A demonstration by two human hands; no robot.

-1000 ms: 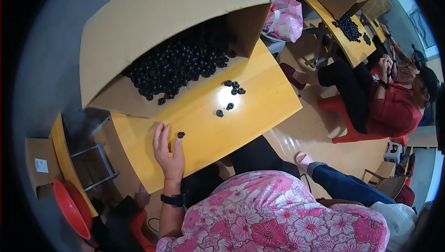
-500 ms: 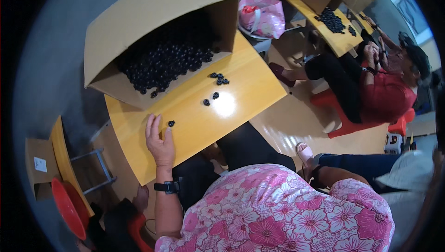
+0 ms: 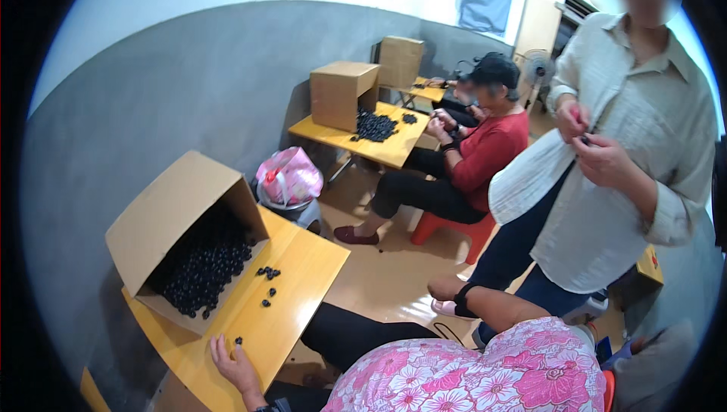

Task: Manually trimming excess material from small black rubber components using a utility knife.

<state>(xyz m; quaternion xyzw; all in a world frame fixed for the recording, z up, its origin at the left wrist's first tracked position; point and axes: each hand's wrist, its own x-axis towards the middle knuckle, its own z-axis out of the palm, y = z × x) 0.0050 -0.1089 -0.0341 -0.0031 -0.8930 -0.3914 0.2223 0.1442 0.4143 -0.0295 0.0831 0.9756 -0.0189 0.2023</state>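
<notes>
My left hand (image 3: 236, 366) rests on the yellow table with its fingers stretched out and apart. Just by its fingertips lies one small round black part (image 3: 238, 341). My right hand (image 3: 445, 287), below a black wristband, is off the table's right side; its fingers are too dark and small to read. An open cardboard box (image 3: 174, 211) lies on its side on the table, with a heap of black parts (image 3: 201, 272) spilling toward its mouth. Several loose black parts (image 3: 269, 273) sit to the right of the box, two of them apart from the rest.
A pink bag (image 3: 291, 177) stands on a stool beyond my table. Farther back, a person in red (image 3: 488, 154) sits at another yellow table (image 3: 333, 133) with a box and black parts. At the right, a standing person in a light shirt (image 3: 606, 207) holds something small.
My view has swung up and to the right, bringing in the wall and the standing person. My left hand stays on the table beside the single part. My right hand has come into sight.
</notes>
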